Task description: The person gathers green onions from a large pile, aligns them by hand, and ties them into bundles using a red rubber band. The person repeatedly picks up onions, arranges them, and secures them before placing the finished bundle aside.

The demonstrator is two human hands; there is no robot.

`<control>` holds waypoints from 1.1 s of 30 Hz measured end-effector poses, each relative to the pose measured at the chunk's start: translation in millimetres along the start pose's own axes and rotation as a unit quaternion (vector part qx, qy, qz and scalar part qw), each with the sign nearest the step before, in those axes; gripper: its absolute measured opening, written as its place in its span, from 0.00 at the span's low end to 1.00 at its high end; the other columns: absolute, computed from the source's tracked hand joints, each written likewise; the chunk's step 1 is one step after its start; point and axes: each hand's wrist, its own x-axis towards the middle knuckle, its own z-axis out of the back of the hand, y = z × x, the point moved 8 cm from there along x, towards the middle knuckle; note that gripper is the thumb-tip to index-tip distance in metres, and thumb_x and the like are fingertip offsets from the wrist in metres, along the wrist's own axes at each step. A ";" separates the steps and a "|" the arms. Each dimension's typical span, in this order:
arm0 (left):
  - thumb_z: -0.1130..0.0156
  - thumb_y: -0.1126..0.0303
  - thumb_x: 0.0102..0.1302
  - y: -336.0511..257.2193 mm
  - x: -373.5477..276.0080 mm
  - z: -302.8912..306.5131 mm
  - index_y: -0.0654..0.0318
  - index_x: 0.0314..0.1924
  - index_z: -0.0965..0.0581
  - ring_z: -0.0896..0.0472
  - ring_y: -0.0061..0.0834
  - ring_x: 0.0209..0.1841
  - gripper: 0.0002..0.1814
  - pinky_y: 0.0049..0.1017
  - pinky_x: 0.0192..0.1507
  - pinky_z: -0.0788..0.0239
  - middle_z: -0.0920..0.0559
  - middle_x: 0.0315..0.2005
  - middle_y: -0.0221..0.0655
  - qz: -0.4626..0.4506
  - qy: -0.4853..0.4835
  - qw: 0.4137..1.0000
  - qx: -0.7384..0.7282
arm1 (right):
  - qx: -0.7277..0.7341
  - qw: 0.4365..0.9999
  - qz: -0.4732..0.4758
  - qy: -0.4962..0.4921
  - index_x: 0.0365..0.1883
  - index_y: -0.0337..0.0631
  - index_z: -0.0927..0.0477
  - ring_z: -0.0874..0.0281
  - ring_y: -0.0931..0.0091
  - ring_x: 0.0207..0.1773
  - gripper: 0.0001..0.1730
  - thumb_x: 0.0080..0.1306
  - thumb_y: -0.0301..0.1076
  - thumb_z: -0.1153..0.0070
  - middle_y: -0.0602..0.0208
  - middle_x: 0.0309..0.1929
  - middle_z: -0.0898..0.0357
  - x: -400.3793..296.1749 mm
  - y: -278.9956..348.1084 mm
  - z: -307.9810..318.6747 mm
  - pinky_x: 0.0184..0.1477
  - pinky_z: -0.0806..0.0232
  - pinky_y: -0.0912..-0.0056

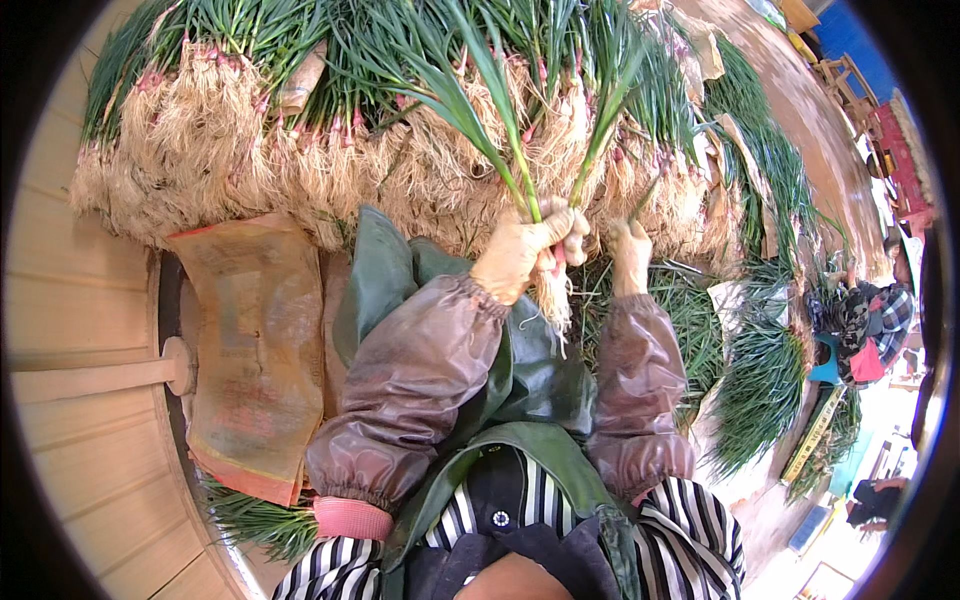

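Observation:
My left hand point(521, 244), in a pale glove, grips a few green garlic plants point(527, 184) in front of my lap. Their leaves fan upward, while pinkish stem bases and pale roots point(553, 300) hang below the fist. To its right, my gloved right hand point(630, 251) is closed around a thin, dull green leaf or stalk point(648, 196) that sticks up from the fingers. Just beyond both hands lies a long heap of green garlic point(322, 142), roots towards me and leaves pointing away. A green waterproof apron point(547, 375) covers my lap.
Loose green leaves point(690, 322) lie beside my right forearm. A worn woven sack point(255, 352) is at my left, near a wooden panelled surface point(90, 300). More garlic bunches point(757, 397) lie to the right. Further right, another person point(874, 330) sits low on a blue stool point(823, 358).

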 end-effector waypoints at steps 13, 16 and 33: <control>0.51 0.66 0.67 -55.9 34.7 94.5 0.67 0.43 0.27 0.36 0.13 0.16 0.12 0.21 0.29 0.27 0.31 0.20 0.20 -0.030 -0.158 0.975 -0.153 | -0.359 0.820 0.444 0.038 0.50 0.51 0.25 0.22 0.67 0.35 0.18 0.61 0.41 0.48 0.61 0.34 0.21 -43.6 163.9 -126.3 0.37 0.30 0.65; 0.53 0.67 0.68 -54.9 37.6 86.0 0.67 0.42 0.27 0.38 0.13 0.15 0.11 0.21 0.31 0.26 0.31 0.20 0.21 -0.017 -0.176 0.974 -0.144 | -0.499 0.780 0.374 0.051 0.46 0.50 0.24 0.21 0.67 0.34 0.17 0.60 0.43 0.47 0.62 0.32 0.21 -12.9 165.7 -149.4 0.35 0.30 0.64; 0.48 0.61 0.67 9.2 34.6 55.2 0.65 0.46 0.25 0.20 0.23 0.34 0.16 0.21 0.34 0.30 0.19 0.35 0.32 -0.044 -0.126 0.991 0.025 | -0.126 0.838 0.528 -0.050 0.56 0.47 0.30 0.22 0.68 0.35 0.33 0.50 0.19 0.39 0.63 0.37 0.21 -109.7 140.2 -38.4 0.37 0.30 0.70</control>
